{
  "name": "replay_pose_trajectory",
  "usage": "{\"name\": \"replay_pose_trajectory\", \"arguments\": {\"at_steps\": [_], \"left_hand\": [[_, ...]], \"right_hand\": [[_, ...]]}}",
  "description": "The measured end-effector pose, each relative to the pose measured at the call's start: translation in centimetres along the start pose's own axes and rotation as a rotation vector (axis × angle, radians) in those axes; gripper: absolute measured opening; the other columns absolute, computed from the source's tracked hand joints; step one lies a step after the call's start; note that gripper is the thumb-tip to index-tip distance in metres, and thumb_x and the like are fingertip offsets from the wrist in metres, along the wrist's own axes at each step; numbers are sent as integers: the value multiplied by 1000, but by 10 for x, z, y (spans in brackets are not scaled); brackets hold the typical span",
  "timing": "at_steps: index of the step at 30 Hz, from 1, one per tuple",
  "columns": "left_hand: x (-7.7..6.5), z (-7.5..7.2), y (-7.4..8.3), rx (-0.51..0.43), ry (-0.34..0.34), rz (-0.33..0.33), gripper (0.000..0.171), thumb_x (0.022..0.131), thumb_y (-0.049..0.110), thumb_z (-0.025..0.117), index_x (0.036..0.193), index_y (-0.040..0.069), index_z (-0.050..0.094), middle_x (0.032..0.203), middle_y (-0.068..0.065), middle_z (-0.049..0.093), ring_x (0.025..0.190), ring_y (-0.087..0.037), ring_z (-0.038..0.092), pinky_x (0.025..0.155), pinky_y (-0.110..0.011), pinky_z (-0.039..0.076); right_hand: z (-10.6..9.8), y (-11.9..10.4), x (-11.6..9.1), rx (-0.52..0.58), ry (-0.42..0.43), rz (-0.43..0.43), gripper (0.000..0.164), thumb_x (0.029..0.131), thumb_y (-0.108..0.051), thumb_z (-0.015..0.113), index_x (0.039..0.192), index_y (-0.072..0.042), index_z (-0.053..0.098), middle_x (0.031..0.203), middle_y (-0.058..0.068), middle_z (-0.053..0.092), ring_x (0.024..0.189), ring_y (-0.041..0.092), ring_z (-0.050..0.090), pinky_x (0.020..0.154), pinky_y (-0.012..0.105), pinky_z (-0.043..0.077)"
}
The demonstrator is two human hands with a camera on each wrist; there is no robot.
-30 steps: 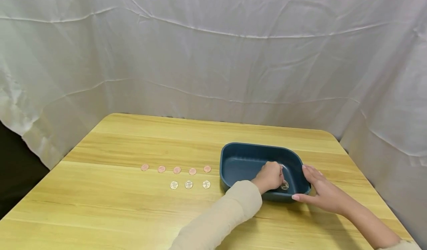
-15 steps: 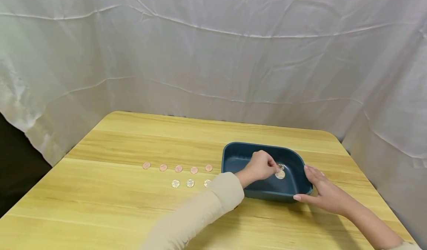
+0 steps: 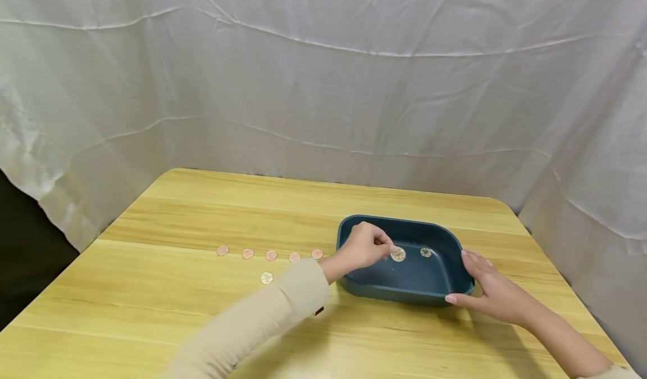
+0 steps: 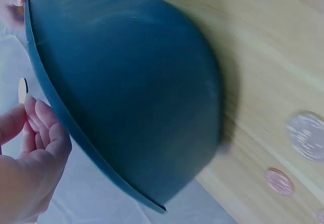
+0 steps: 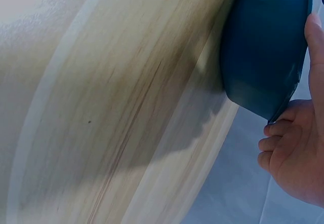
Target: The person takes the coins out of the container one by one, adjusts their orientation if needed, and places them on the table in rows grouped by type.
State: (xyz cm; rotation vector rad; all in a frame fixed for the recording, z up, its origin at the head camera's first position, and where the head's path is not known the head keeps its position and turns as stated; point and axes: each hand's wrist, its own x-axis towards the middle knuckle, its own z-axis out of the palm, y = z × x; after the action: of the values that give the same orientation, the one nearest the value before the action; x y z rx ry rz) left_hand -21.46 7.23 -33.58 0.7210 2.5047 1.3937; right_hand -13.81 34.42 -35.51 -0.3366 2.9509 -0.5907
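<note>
A large round gold-coloured coin is pinched between the thumb and fingertips of my left hand, over the dark blue rectangular tub. In the left wrist view the coin shows nearly edge-on, above the level of the rim. Another gold-coloured coin lies on the tub's floor towards the right. My right hand holds the tub's right end, thumb at the front rim and fingers at the far side. The right wrist view shows the fingers bent at the rim.
Left of the tub, several copper-coloured coins form a row on the wooden table. A pale gold coin lies in front of them; the left sleeve covers the table beside it. A light curtain hangs behind.
My left hand has come up from the tub's floor with the coin and moved left, uncovering the other coin there. The left sleeve now hides pale coins seen before. My right hand stays put.
</note>
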Motion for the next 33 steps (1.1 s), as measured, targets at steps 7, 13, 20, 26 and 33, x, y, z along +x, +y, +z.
{"name": "replay_pose_trajectory", "arguments": {"at_steps": [7, 13, 20, 26, 33], "left_hand": [[-18, -22, -15, -58, 54, 15, 13, 87, 9, 64, 81, 0, 71, 73, -14, 69, 74, -33, 67, 51, -18, 44], [-38, -46, -30, -83, 92, -16, 12, 86, 8, 64, 82, -2, 69, 73, -15, 68, 68, -28, 66, 53, -19, 47], [-53, -71, -55, -69, 168, -77, 11, 85, 7, 65, 81, -3, 67, 71, -13, 66, 68, -29, 65, 57, -22, 50], [-70, -89, -78, -48, 176, -132, 10, 86, 6, 63, 83, -4, 66, 73, -12, 64, 67, -24, 63, 65, -33, 55], [-92, -106, -89, -5, 166, -160, 12, 87, 5, 61, 83, -5, 65, 71, -10, 62, 66, -23, 62, 59, -22, 52]], "right_hand": [[1, 0, 0, -8, -4, -6, 102, 78, -48, 69, 142, 11, 17, 147, 34, 17, 133, 55, 14, 97, 69, 21], [0, 1, 0, -17, 1, -17, 101, 78, -47, 69, 143, 11, 16, 147, 34, 17, 132, 55, 14, 96, 70, 22], [-2, 3, 0, -21, 0, -18, 102, 78, -47, 68, 142, 12, 16, 148, 34, 15, 135, 54, 6, 97, 71, 19], [-2, 5, -1, -21, -8, -20, 102, 78, -47, 68, 142, 12, 16, 148, 34, 15, 135, 54, 6, 98, 71, 17], [-3, 8, -3, -25, -3, -19, 101, 78, -46, 68, 142, 12, 16, 147, 34, 16, 135, 54, 6, 99, 70, 17]]}}
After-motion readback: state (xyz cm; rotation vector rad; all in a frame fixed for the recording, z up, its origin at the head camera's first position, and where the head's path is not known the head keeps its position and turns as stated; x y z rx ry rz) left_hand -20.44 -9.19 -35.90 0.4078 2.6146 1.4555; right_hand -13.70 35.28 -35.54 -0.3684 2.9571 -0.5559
